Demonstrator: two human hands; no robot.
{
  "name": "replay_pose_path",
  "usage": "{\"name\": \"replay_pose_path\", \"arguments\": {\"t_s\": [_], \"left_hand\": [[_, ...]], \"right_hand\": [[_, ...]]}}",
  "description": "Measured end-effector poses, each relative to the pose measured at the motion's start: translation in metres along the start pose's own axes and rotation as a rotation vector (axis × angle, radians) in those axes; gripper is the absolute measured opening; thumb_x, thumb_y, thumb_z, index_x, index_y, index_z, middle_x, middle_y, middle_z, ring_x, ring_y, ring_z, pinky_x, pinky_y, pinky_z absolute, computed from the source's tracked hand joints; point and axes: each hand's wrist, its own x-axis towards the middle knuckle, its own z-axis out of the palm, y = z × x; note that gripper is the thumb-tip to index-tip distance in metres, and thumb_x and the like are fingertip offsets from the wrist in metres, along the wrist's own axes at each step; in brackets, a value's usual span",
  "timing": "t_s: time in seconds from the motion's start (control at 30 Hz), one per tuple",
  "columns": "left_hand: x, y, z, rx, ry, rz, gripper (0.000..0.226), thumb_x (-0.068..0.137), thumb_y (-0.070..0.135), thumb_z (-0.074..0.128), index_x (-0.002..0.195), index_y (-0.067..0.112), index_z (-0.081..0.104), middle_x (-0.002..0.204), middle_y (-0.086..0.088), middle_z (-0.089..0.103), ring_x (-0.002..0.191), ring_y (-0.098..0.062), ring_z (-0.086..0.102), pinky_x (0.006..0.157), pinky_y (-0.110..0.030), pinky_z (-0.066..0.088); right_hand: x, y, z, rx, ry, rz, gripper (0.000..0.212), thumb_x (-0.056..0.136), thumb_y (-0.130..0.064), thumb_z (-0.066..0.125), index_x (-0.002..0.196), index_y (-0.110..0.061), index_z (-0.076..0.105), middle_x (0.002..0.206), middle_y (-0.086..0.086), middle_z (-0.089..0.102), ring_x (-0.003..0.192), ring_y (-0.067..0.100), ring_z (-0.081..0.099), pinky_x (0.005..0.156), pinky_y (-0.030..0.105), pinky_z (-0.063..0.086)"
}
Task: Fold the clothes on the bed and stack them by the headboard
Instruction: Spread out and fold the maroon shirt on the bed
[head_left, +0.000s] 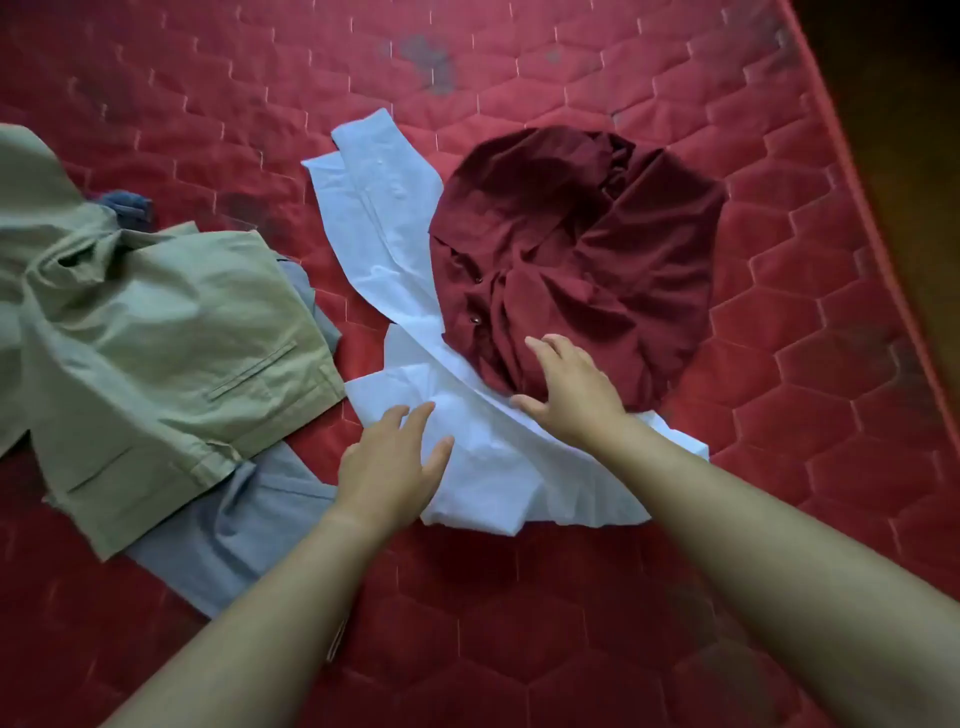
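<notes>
Red quilted mattress (519, 597) fills nearly the whole view, its stitching in a honeycomb pattern, with a piped edge running down the right side and dark floor (914, 130) beyond it.

Left hand (389, 467) lies released, fingers straight and slightly spread, over the near-left part of a white shirt (493, 467); it grips nothing. Right hand (566, 389) is likewise loose and spread, fingers reaching over the near edge of a maroon shirt (571, 234) while the thumb sits above the white cloth. Whether either palm presses down or only hovers just above the fabric cannot be told.

The white shirt lies unfolded and creased, a long strip of it running away from the hands along the left side of the maroon shirt. The maroon shirt is bunched in a rounded heap on top of the white one, its button placket showing.

Farther left, apart from these two, khaki trousers (156, 338) lie crumpled over a grey garment (234, 530), whose near end sticks out beside the left forearm. A small blue piece of cloth (127, 205) peeks out behind the khaki.
</notes>
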Motion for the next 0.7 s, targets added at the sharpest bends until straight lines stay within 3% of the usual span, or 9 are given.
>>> {"name": "replay_pose_path", "arguments": {"t_s": [0.1,0.2,0.27,0.37,0.43,0.5,0.57,0.63,0.7], "left_hand": [[0.022,-0.008,0.008,-0.043,0.024,0.001,0.055,0.093,0.050,0.038,0.143,0.026,0.032,0.146,0.000,0.035,0.129,-0.023,0.040,0.096,-0.044,0.042],[0.042,-0.007,0.013,-0.091,0.040,0.022,0.054,0.094,0.048,0.039,0.142,0.024,0.034,0.145,0.002,0.037,0.128,-0.021,0.040,0.096,-0.042,0.043],[0.056,-0.003,0.013,-0.124,0.062,0.033,0.053,0.094,0.046,0.041,0.141,0.023,0.034,0.144,0.002,0.038,0.127,-0.021,0.041,0.097,-0.041,0.042],[0.077,0.009,0.016,-0.184,0.107,0.052,0.050,0.094,0.044,0.042,0.139,0.023,0.037,0.139,0.001,0.043,0.122,-0.019,0.045,0.091,-0.037,0.044],[0.091,0.017,0.020,-0.209,0.172,0.058,0.048,0.092,0.045,0.044,0.135,0.023,0.042,0.132,0.001,0.048,0.117,-0.018,0.048,0.081,-0.031,0.043],[0.105,0.026,0.025,-0.203,0.215,0.027,0.050,0.090,0.050,0.045,0.132,0.022,0.045,0.126,0.001,0.051,0.113,-0.019,0.050,0.076,-0.031,0.042],[0.116,0.036,0.031,-0.225,0.184,-0.057,0.054,0.088,0.054,0.048,0.131,0.020,0.045,0.120,-0.001,0.053,0.111,-0.022,0.051,0.078,-0.033,0.043],[0.122,0.044,0.038,-0.303,0.157,-0.132,0.047,0.089,0.046,0.054,0.128,0.021,0.047,0.109,0.000,0.057,0.106,-0.024,0.055,0.074,-0.031,0.040],[0.122,0.046,0.041,-0.400,0.200,-0.160,0.033,0.090,0.034,0.057,0.120,0.022,0.053,0.096,0.002,0.062,0.095,-0.022,0.059,0.070,-0.027,0.037]], "right_hand": [[0.018,0.004,0.014,0.061,0.020,0.004,0.062,0.084,-0.026,0.063,0.141,-0.025,0.037,0.134,0.005,0.044,0.117,0.027,0.048,0.090,0.038,0.044],[0.007,0.022,0.023,0.159,0.145,0.019,0.037,0.083,-0.009,0.060,0.118,-0.020,0.062,0.104,0.005,0.061,0.095,0.028,0.060,0.077,0.037,0.047],[-0.010,0.037,0.025,0.191,0.223,0.015,0.029,0.081,-0.008,0.063,0.108,-0.018,0.067,0.095,0.002,0.064,0.086,0.025,0.062,0.071,0.034,0.047],[-0.024,0.054,0.021,0.173,0.158,-0.055,0.031,0.081,-0.024,0.068,0.112,-0.021,0.064,0.098,-0.004,0.059,0.087,0.019,0.061,0.070,0.025,0.046],[-0.011,0.064,0.014,0.131,0.206,-0.066,0.045,0.079,-0.036,0.069,0.121,-0.020,0.060,0.116,0.002,0.054,0.104,0.023,0.055,0.084,0.034,0.048],[0.014,0.074,0.008,0.079,0.268,0.039,0.062,0.077,-0.044,0.069,0.132,-0.022,0.051,0.138,0.007,0.041,0.126,0.030,0.039,0.100,0.048,0.039],[0.036,0.084,0.008,0.047,0.173,0.163,0.073,0.077,-0.045,0.069,0.141,-0.028,0.039,0.149,0.004,0.027,0.136,0.029,0.025,0.107,0.049,0.029],[0.042,0.097,0.017,0.104,0.100,0.170,0.061,0.079,-0.029,0.072,0.135,-0.023,0.049,0.139,0.010,0.044,0.128,0.030,0.041,0.102,0.036,0.034],[0.031,0.107,0.024,0.168,0.169,0.123,0.037,0.076,-0.006,0.071,0.112,-0.012,0.067,0.105,0.011,0.064,0.098,0.032,0.061,0.082,0.030,0.042]]}}
